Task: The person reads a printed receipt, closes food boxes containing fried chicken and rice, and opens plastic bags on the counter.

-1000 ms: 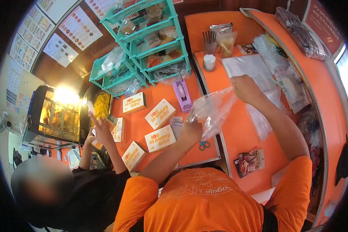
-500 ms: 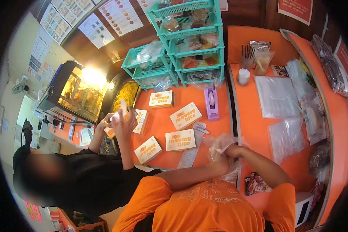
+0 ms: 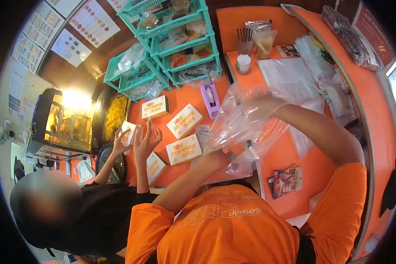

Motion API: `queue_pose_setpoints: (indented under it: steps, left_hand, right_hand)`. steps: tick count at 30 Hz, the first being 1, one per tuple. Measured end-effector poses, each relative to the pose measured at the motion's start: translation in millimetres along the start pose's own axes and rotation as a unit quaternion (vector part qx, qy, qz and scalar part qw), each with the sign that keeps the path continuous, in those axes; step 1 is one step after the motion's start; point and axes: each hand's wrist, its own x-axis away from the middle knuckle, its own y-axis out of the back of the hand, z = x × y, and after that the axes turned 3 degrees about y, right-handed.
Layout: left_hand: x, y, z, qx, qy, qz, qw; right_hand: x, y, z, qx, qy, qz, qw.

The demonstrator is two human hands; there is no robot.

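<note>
A large clear plastic bag is spread between my two hands above the counter. My left hand is closed on its lower left part, with the fingers partly hidden by plastic. Higher up on the right, my right hand grips the bag, seen blurred through the film. Left of the bag lie white boxes with orange lettering, among them a near box and one behind it. A purple tape dispenser stands just beyond the bag.
At left, a co-worker in black has both hands at another white box. Green tiered baskets stand at the back, beside a lit display case. Flat clear bags and a straw cup lie to the right.
The bag, bunched between my hands before, is now stretched wide. My right hand has risen and moved away from my left. The co-worker's box is lower, and the view has swung right.
</note>
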Motion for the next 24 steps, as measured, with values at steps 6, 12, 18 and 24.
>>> queue_pose_setpoints:
  steps: [6, 12, 18, 24]
  left_hand:
    - [4, 17, -13, -0.03, -0.068, 0.174, 0.982]
    - [1, -56, -55, 0.189, -0.126, -0.311, 0.923]
    - [-12, 12, -27, 0.051, -0.094, -0.27, 0.957]
    - [-92, 92, 119, 0.325, 0.058, -0.144, 0.933]
  right_hand:
    - [-22, -179, -71, -0.584, 0.04, 0.182, 0.79]
    - [-42, -34, -40, -0.173, -0.009, -0.228, 0.958]
    - [-16, -21, -56, -0.279, 0.061, -0.395, 0.873]
    - [75, -100, -10, 0.204, 0.002, -0.055, 0.977]
